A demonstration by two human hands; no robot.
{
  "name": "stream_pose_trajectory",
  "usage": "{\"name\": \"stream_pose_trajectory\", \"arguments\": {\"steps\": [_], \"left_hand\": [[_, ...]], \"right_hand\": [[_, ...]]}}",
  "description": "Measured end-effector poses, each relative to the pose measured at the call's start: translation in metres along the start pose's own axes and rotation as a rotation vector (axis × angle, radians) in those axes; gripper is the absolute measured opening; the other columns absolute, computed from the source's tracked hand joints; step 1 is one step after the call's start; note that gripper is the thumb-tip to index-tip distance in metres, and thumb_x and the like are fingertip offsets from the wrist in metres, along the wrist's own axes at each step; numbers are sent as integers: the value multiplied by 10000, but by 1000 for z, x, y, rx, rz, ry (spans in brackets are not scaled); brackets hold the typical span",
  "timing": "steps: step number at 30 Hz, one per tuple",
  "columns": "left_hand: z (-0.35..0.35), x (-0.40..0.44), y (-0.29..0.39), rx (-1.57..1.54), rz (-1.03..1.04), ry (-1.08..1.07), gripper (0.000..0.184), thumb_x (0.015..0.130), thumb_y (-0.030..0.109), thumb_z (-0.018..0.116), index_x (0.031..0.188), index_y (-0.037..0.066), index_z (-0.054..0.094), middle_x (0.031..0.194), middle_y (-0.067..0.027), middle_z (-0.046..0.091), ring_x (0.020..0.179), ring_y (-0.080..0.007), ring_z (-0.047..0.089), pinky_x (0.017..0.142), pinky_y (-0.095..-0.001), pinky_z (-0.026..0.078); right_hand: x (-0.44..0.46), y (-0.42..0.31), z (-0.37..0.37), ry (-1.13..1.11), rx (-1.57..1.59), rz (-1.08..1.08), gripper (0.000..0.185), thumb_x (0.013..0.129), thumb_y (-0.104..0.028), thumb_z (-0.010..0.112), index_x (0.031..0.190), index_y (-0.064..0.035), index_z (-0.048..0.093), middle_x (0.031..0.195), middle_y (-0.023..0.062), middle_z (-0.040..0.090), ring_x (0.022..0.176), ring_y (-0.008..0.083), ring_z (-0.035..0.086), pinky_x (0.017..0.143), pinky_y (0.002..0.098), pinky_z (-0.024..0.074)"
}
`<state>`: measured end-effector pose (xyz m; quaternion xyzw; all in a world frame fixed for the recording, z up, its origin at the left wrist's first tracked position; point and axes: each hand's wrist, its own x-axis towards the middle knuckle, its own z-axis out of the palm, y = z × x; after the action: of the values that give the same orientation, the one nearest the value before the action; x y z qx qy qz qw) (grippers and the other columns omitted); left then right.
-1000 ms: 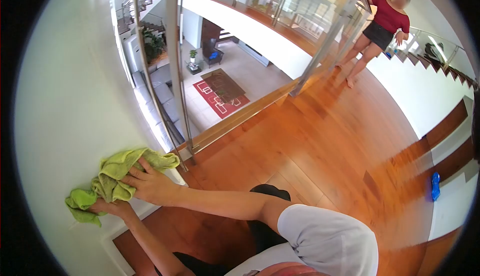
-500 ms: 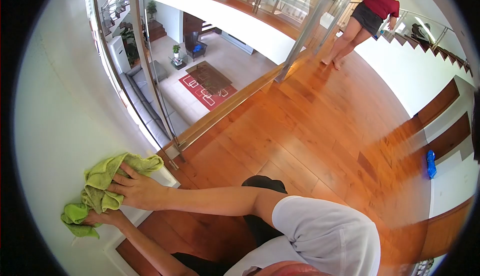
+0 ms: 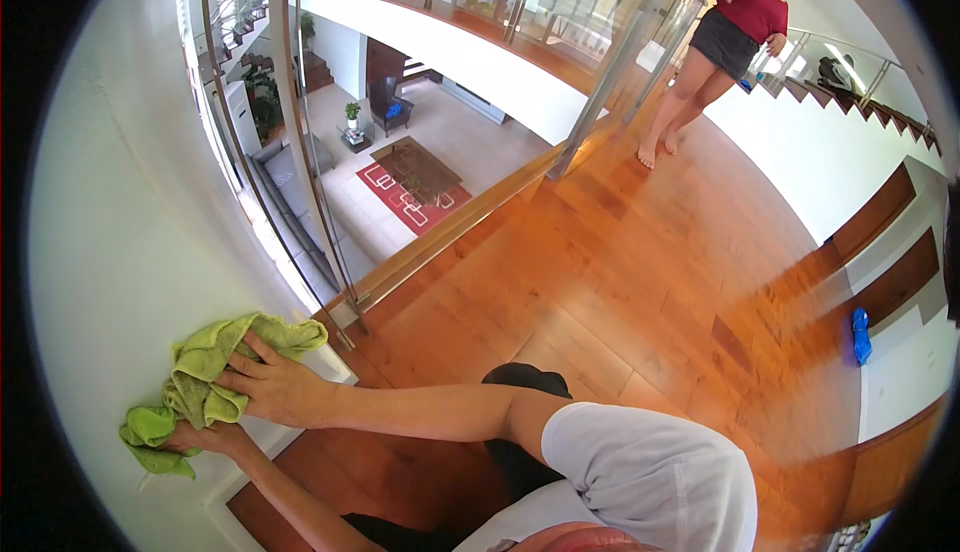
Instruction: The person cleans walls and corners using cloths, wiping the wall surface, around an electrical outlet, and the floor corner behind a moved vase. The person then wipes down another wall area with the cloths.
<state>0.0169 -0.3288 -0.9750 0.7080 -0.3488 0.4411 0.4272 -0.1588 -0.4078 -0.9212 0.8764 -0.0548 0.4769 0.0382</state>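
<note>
My right hand point(image 3: 278, 384) presses a yellow-green cloth point(image 3: 208, 357) against the pale wall point(image 3: 120, 252), its fingers spread over the folds. Below and to the left, my left hand point(image 3: 210, 438) holds a smaller, brighter green cloth point(image 3: 150, 428) at the same wall. The left fingertips are partly hidden by the cloth. The two cloths touch or overlap where the hands come close together.
A glass railing with metal posts point(image 3: 600, 72) borders the wooden floor point(image 3: 560, 282), above a lower room with a red rug point(image 3: 400, 202). Another person point(image 3: 735, 22) stands barefoot at the upper right. A blue object point(image 3: 861, 336) lies by the far right wall.
The view has shifted, and both hands and cloths appear slightly further left and lower than a second ago. The other person has stepped and raised one hand from the railing. Both cloths remain held.
</note>
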Motion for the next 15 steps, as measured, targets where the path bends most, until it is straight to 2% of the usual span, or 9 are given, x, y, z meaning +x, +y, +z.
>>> {"name": "stream_pose_trajectory", "arguments": {"steps": [3, 6, 9, 11, 13, 15], "left_hand": [[13, -21, -26, -370, -195, -65, 540, 921, 261, 598, 1300, -66, 396, 1223, -256, 436, 1159, -392, 399, 1002, -493, 287], [11, -20, -31, 9, -15, -43, 559, 919, 260, 601, 1309, -75, 381, 1215, -257, 435, 1162, -393, 384, 1001, -503, 281], [4, 1, -2, -35, -51, 35, 611, 944, 518, 427, 1255, -4, 494, 1284, -250, 414, 1193, -430, 342, 991, -563, 230], [2, 1, -1, -10, -55, -13, 566, 919, 344, 553, 1289, -58, 406, 1232, -247, 426, 1145, -397, 383, 977, -520, 291], [0, 3, 4, -52, -75, -15, 593, 904, 264, 619, 1307, -84, 359, 1205, -246, 431, 1126, -376, 405, 972, -492, 325], [0, 6, 13, -162, -110, 28, 607, 898, 277, 625, 1308, -80, 354, 1204, -246, 429, 1134, -366, 407, 978, -478, 332]], "right_hand": [[1, 0, -1, 10, -5, -4, 411, 720, -233, 552, 1115, -142, 619, 1302, 92, 495, 1300, 322, 382, 1129, 588, 146], [1, -1, -3, -3, -8, 4, 406, 720, -227, 563, 1114, -145, 616, 1301, 84, 490, 1310, 318, 369, 1125, 595, 151], [0, -2, -2, -33, 12, 24, 400, 724, -220, 581, 1117, -151, 607, 1293, 68, 483, 1311, 309, 363, 1118, 608, 157], [1, -3, -2, -38, 11, 28, 407, 719, -221, 585, 1120, -153, 606, 1290, 66, 486, 1310, 307, 365, 1119, 607, 159], [1, -3, -3, -27, 8, 30, 399, 716, -219, 588, 1109, -155, 612, 1286, 64, 491, 1306, 306, 371, 1120, 605, 165], [2, -3, -3, -20, 8, 28, 394, 712, -217, 590, 1100, -156, 618, 1286, 61, 494, 1300, 305, 376, 1121, 603, 168]]}}
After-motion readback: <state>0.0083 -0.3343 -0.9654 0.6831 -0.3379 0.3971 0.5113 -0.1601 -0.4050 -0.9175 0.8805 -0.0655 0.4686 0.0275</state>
